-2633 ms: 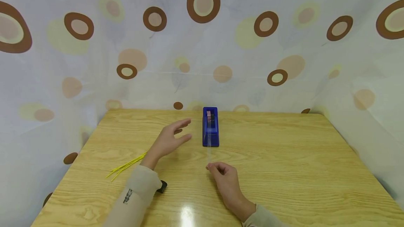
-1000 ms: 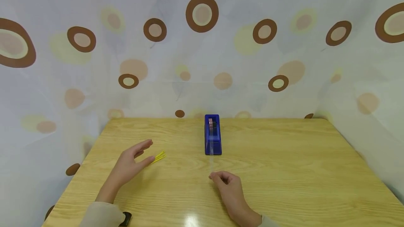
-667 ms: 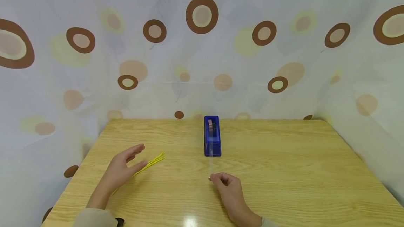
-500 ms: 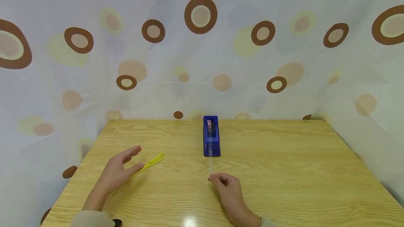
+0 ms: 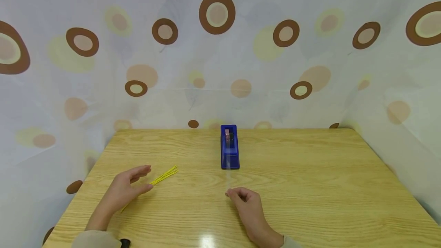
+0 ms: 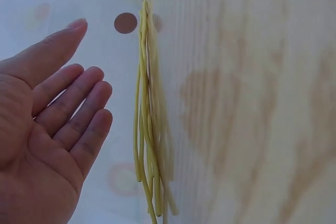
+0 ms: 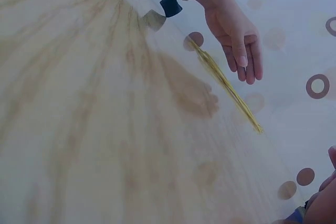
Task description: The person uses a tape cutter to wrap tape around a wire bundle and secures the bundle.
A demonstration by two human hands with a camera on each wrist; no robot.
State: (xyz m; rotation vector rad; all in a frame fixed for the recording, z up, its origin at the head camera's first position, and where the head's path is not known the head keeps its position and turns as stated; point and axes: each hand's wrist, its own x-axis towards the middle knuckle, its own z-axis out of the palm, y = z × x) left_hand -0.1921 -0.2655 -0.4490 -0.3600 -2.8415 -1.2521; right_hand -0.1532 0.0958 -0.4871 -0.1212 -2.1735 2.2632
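A blue tape dispenser stands at the back middle of the table, a strip of clear tape stretched from it toward me. The strip's end is pinched between thumb and forefinger of my right hand; only a little of that hand shows in the right wrist view. My left hand hovers beside a bundle of thin yellow wire-like strands, partly covering it. In the left wrist view, the left hand's fingers are relaxed and hold nothing, apart from the strands.
The light wooden table runs back to a pale curtain with brown ring patterns, which also hangs along both sides. A black strap shows at my left cuff.
My left hand has moved from near the dispenser leftward and toward me, over to the yellow strands. My right hand keeps pinching the tape end in nearly the same place.
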